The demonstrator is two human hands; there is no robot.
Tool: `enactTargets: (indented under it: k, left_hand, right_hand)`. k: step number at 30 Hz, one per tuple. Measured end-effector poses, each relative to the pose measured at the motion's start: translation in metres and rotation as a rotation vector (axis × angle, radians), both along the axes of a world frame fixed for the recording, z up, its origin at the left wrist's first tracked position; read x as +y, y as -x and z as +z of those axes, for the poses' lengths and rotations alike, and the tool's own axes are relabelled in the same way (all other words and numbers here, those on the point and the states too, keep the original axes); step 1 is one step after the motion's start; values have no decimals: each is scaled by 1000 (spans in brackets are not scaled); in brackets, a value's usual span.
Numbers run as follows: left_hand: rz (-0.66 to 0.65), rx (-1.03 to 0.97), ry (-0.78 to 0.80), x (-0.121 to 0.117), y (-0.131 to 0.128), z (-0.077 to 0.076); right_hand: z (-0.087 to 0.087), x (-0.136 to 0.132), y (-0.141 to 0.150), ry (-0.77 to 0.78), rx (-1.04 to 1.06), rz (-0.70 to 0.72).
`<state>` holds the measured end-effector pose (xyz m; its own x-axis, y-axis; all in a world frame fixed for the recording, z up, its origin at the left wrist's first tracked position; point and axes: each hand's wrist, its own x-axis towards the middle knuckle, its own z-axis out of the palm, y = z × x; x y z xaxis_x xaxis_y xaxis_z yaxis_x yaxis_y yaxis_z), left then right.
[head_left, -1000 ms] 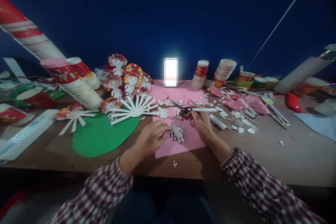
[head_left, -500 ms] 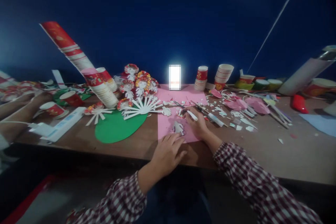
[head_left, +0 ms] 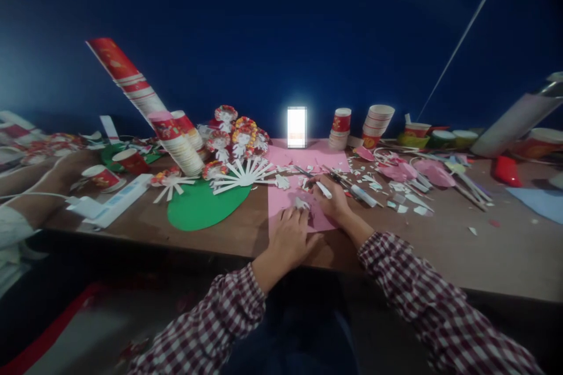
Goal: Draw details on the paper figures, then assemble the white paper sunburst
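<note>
From where I'm standing, the left hand (head_left: 289,234) lies flattish against a small white paper cutout (head_left: 301,203) on the pink paper sheet (head_left: 314,158), right hand (head_left: 333,199) gripping a slim white pen (head_left: 324,190), so weak finger pressure could let the cutout skid imo.

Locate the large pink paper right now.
In the head view, the large pink paper lies near centre, right of the green sheet, the left hand over its near end.

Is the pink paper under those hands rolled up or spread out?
Spread out. The pink paper lies flat on the table, with the left hand across its near edge.
</note>
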<state>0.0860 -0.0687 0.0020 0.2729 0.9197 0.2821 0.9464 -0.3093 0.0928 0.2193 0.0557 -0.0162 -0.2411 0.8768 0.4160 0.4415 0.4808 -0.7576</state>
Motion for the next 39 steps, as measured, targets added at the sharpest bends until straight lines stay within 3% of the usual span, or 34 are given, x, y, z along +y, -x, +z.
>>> enactTargets:
  k: [17, 31, 39]
  left_hand:
    - [-83, 21, 29, 7, 27, 0]
    - [-166, 59, 20, 34, 84, 9]
    - [-266, 17, 37, 41, 83, 8]
  right_hand:
    - [4, -4, -1, -77, -79, -15]
    - [4, -4, -1, -63, -92, -19]
    - [2, -5, -1, -40, -110, -15]
